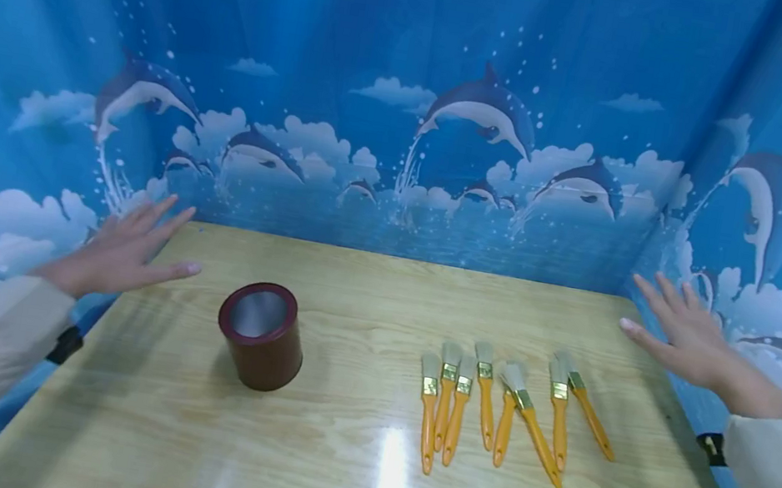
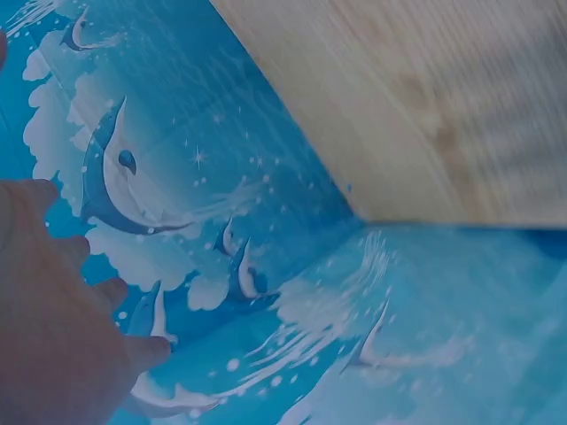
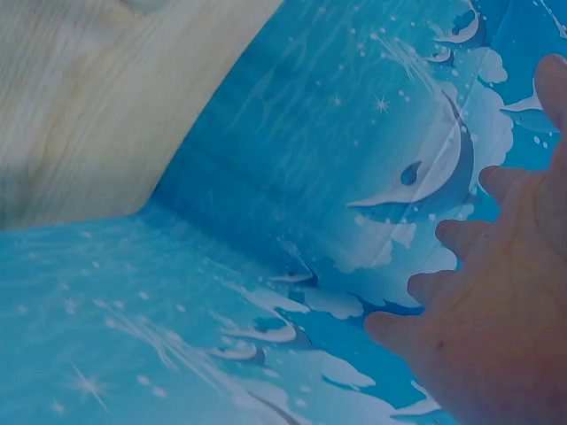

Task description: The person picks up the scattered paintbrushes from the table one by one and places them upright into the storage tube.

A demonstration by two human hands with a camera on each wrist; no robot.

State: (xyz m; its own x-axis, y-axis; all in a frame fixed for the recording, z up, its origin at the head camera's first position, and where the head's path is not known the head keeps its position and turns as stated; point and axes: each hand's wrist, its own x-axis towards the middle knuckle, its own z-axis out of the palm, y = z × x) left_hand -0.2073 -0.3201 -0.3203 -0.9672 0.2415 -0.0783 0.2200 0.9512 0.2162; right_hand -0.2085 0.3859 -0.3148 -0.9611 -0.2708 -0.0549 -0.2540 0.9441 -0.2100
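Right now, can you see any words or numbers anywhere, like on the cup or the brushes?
No words or numbers can be read in any view.
The dark red cup: plain, no label on the side that shows.
The orange-handled brushes: no print on the handles or gold bands that can be made out.
The blue backdrop: only pictures of dolphins, clouds and splashes, no writing.
The wooden table: bare wood grain.

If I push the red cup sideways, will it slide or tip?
The cup stands upright, about as wide as tall, so it probably slides rather than tips. The glossy table should help. Open and seemingly empty, it is likely light.
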